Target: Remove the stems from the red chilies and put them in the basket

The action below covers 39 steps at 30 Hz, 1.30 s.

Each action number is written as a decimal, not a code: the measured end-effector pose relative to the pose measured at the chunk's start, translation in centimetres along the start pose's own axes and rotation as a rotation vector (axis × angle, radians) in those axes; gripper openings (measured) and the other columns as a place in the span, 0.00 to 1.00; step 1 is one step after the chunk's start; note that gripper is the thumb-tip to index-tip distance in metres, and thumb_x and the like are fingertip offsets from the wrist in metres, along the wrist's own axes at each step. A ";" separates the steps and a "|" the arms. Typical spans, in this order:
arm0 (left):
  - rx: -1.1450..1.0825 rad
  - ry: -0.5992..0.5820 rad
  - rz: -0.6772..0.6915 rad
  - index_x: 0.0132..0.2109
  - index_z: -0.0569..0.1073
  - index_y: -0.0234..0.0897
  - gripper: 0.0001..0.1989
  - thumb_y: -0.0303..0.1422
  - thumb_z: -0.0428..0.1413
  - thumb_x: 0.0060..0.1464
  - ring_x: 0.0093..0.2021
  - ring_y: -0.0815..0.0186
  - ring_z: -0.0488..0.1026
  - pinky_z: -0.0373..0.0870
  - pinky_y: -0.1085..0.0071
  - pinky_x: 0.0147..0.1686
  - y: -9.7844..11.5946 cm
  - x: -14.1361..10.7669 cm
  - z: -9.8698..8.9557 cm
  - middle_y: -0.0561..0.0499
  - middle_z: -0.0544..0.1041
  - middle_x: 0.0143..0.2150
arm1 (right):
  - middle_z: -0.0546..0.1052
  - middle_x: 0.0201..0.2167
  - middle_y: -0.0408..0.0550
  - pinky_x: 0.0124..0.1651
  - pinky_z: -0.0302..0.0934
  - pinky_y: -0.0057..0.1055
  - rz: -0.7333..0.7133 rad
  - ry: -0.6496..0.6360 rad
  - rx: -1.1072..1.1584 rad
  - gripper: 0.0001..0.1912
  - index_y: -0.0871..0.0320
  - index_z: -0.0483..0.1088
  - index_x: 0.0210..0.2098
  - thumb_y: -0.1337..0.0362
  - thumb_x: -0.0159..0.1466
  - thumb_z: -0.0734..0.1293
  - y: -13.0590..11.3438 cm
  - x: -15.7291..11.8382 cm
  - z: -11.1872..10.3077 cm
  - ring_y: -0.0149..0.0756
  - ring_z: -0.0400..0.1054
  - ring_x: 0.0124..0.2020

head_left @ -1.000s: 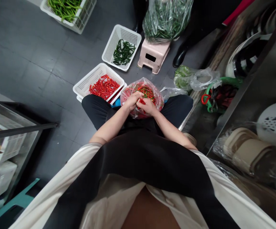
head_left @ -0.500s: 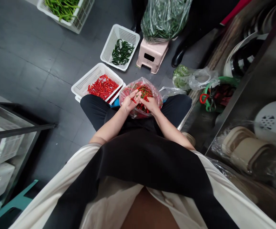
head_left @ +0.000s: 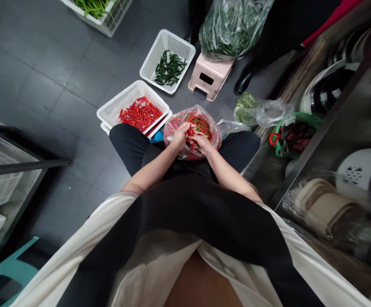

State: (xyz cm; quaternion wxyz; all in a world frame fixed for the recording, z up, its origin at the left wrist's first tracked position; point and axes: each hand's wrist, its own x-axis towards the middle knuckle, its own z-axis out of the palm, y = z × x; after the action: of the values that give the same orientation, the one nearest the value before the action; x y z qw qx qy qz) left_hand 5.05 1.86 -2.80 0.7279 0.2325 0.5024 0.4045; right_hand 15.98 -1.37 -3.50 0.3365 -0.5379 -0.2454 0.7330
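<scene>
Red chilies (head_left: 203, 124), some with green stems, fill the open clear plastic bag (head_left: 215, 138) between the seated person's knees. The left hand (head_left: 179, 137) and right hand (head_left: 203, 144) meet over the bag's near side, fingers curled around a few of the chilies; how many each grasps cannot be told.

Left of the bag, a white perforated basket (head_left: 115, 104) holds loose red chilies (head_left: 142, 113), gathered toward its right end and near edge. It sits on a lower white basket (head_left: 105, 127), whose edge shows beneath. Beyond, a second perforated basket (head_left: 148, 64) has dark green chilies (head_left: 170, 68) toward its near right corner. Right of that basket, a pale pink stool (head_left: 211, 73) carries a large clear bag of greens (head_left: 233, 32).

Right of the knees, a small bag of greens (head_left: 246, 108) lies near a green basket (head_left: 279, 147) with red-handled scissors (head_left: 274, 138) at its left rim.
</scene>
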 end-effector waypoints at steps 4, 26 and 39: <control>-0.051 0.026 0.007 0.32 0.72 0.35 0.08 0.28 0.51 0.59 0.38 0.70 0.75 0.71 0.74 0.43 0.3 -0.2 -0.3 0.50 0.77 0.36 | 0.65 0.14 0.37 0.14 0.40 0.22 0.088 -0.029 0.129 0.10 0.57 0.64 0.28 0.58 0.56 0.67 -0.5 0.4 0.5 0.23 0.51 0.12; -0.069 0.081 -0.247 0.43 0.73 0.41 0.07 0.32 0.56 0.55 0.45 0.67 0.75 0.68 0.63 0.52 0.3 0.4 -4.2 0.51 0.78 0.45 | 0.63 0.14 0.35 0.12 0.40 0.18 0.225 0.007 -0.071 0.18 0.58 0.61 0.25 0.59 0.56 0.74 -8.4 9.1 8.8 0.19 0.48 0.12; -0.105 0.572 0.220 0.45 0.66 0.42 0.16 0.33 0.62 0.51 0.32 0.73 0.71 0.68 0.77 0.32 7.9 2.5 -13.8 0.54 0.73 0.36 | 0.64 0.17 0.36 0.14 0.50 0.19 0.253 -0.172 -0.083 0.16 0.58 0.64 0.31 0.52 0.64 0.68 -8.7 17.1 17.3 0.22 0.54 0.15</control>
State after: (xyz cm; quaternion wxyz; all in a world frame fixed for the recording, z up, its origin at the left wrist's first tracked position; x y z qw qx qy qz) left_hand -10.00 7.46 -3.59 0.5199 0.1243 0.6372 0.5552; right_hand -1.88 17.30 -2.64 0.1970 -0.5131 -0.2337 0.8021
